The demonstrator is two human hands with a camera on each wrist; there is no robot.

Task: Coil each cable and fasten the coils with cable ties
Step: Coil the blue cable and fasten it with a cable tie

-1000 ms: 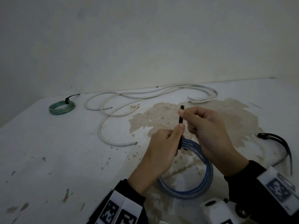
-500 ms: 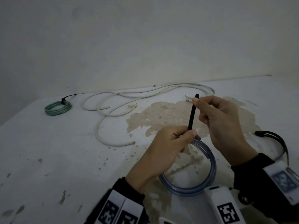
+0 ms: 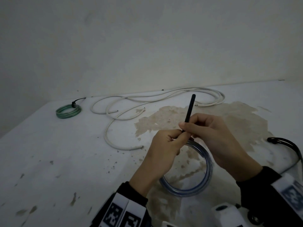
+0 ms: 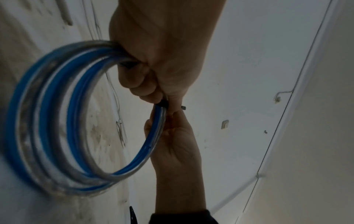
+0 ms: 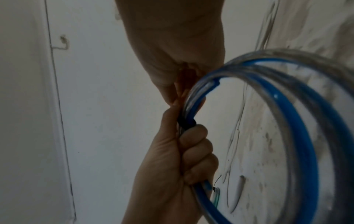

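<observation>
While the blue coil (image 3: 193, 181) is gripped at its top by the curled fingers of the left hand (image 3: 164, 154), the black cable tie (image 3: 189, 112) looped round it is pinched between thumb and forefinger of the right hand (image 3: 218, 141), its free tail standing up and tilted slightly to the right above both hands. In the left wrist view the left hand (image 4: 162, 60) is seen closed round several turns of the blue coil (image 4: 57, 121), with the head of the cable tie (image 4: 163, 104) seated against the strands just where the right hand (image 4: 172, 141) meets it. In the right wrist view the same black band (image 5: 186, 122) is seen wrapped over the coil (image 5: 287, 121) directly above the curled fingers (image 5: 195, 144) of the left hand, and the right hand (image 5: 178, 53) is closed tightly above it. The coil is held just above a stained white table (image 3: 65, 161), over a large brownish patch (image 3: 164, 122). Farther out, a long white cable (image 3: 131, 112) is left uncoiled in loose loops towards the back edge, near the wall (image 3: 147, 38). Well apart at the far left, a green coil (image 3: 68, 110) is seen lying flat, already bound with a black tie. At the right edge of the table, a bundle of spare black ties (image 3: 285, 145) is laid in a curve
</observation>
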